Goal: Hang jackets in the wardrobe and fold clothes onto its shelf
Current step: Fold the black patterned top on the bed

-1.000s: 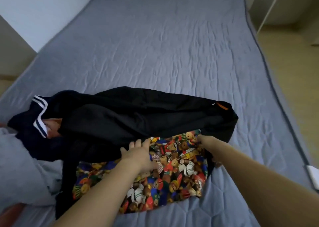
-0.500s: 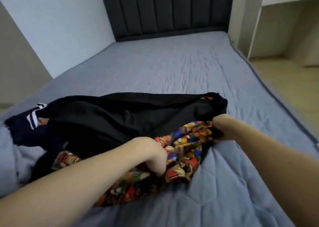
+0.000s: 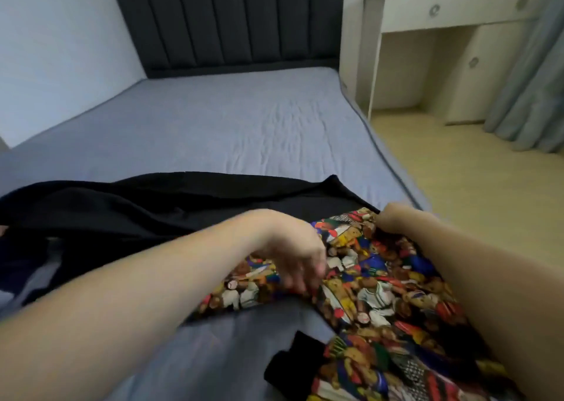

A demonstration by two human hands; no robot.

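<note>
A garment with a bright teddy-bear print (image 3: pixel 378 291) and black trim lies on the grey-blue bed (image 3: pixel 232 126), near its right edge. My left hand (image 3: pixel 293 254) pinches the printed fabric at its lower left fold, fingers curled down. At the garment's far corner, my right hand (image 3: pixel 393 220) grips the cloth in a fist. A black garment (image 3: pixel 158 205) lies spread across the bed just behind the printed one. A dark navy piece (image 3: pixel 18 260) lies at the far left edge.
A dark padded headboard (image 3: pixel 232 19) stands at the far end of the bed. A white desk with drawers (image 3: pixel 451 10) stands to the right, a grey curtain (image 3: pixel 531 89) beside it. Pale wooden floor (image 3: pixel 476 181) runs along the bed's right side.
Both hands have pulled the printed garment toward me and to the right, off the black one. The view has tilted up, bringing the headboard and desk into sight.
</note>
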